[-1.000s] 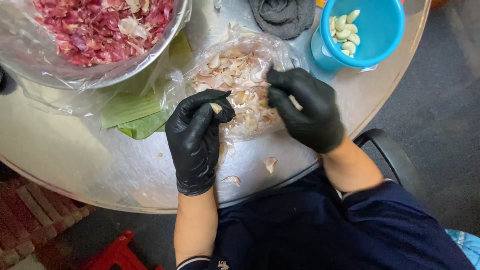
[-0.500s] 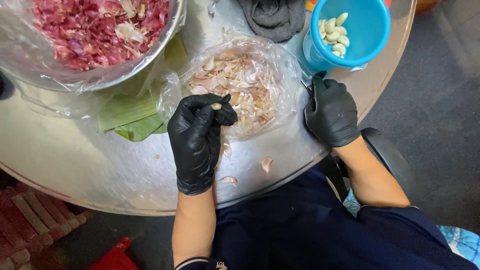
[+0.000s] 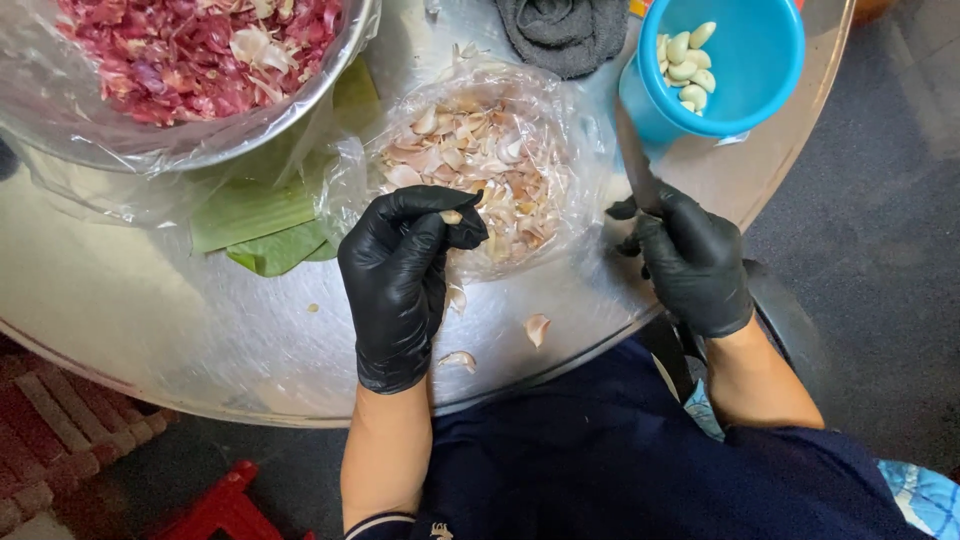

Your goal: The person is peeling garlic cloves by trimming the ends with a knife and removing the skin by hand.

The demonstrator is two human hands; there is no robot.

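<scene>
Both hands wear black gloves. My left hand (image 3: 400, 275) pinches a small garlic clove (image 3: 451, 216) between thumb and fingers, just at the near edge of a clear plastic bag of garlic skins (image 3: 480, 165). My right hand (image 3: 690, 262) grips a knife (image 3: 634, 160) whose blade points up toward a blue cup (image 3: 745, 70) holding several peeled garlic cloves (image 3: 686, 62). The two hands are apart, with the bag between them.
A round metal table (image 3: 150, 320) carries everything. A plastic-lined metal bowl of red onion skins (image 3: 190, 50) sits far left, green leaves (image 3: 260, 225) beneath it, a dark cloth (image 3: 565, 30) at the far edge. Loose skin scraps (image 3: 537, 328) lie near me. A red stool (image 3: 215, 505) stands below.
My right hand has drawn away from the left, moving right and toward me with the knife. The left hand keeps the clove in the same spot.
</scene>
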